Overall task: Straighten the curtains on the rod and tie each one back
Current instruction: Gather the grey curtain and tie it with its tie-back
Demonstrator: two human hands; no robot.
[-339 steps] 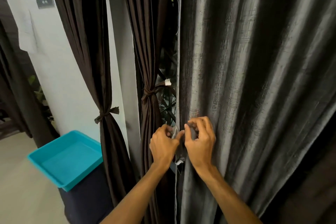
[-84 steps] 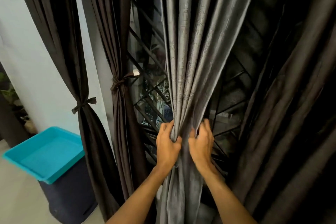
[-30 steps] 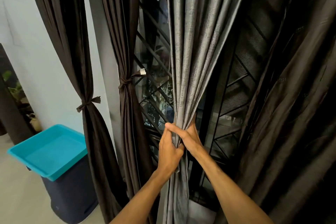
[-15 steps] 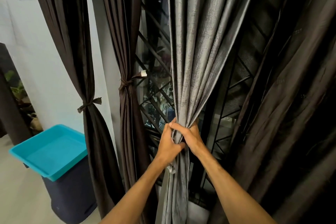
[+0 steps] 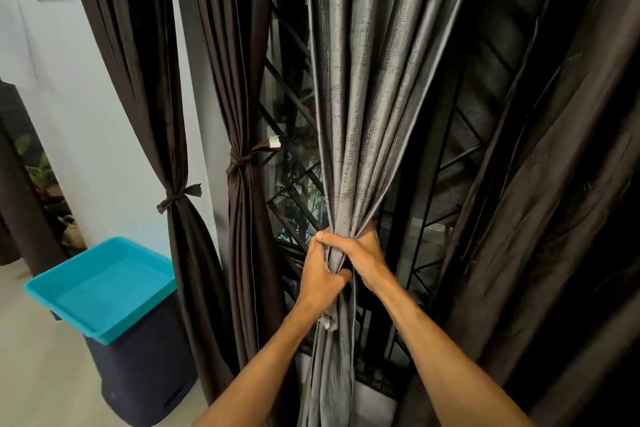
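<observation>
A grey shiny curtain (image 5: pixel 360 97) hangs in the middle, gathered into a narrow bunch at waist height. My left hand (image 5: pixel 320 276) grips the bunch from the left, its thumb pressed into the folds. My right hand (image 5: pixel 360 253) wraps round it from the right and behind, thumb laid across the front. A small pale tag (image 5: pixel 326 322) hangs from the cloth just below my left wrist. Two dark brown curtains stand to the left, one (image 5: pixel 239 87) knotted with a tie (image 5: pixel 239 160), the other (image 5: pixel 138 62) with a tie (image 5: pixel 176 198).
A dark brown curtain (image 5: pixel 554 201) hangs loose on the right. Behind the grey curtain is a black metal window grille (image 5: pixel 450 163). A turquoise tray (image 5: pixel 100 288) sits on a dark bin (image 5: pixel 145 371) at lower left, beside a white wall (image 5: pixel 79 114).
Over the earlier frames the flat grey curtain was gathered into a bunch. In the last second both hands tightened round it, and my right thumb came across the front.
</observation>
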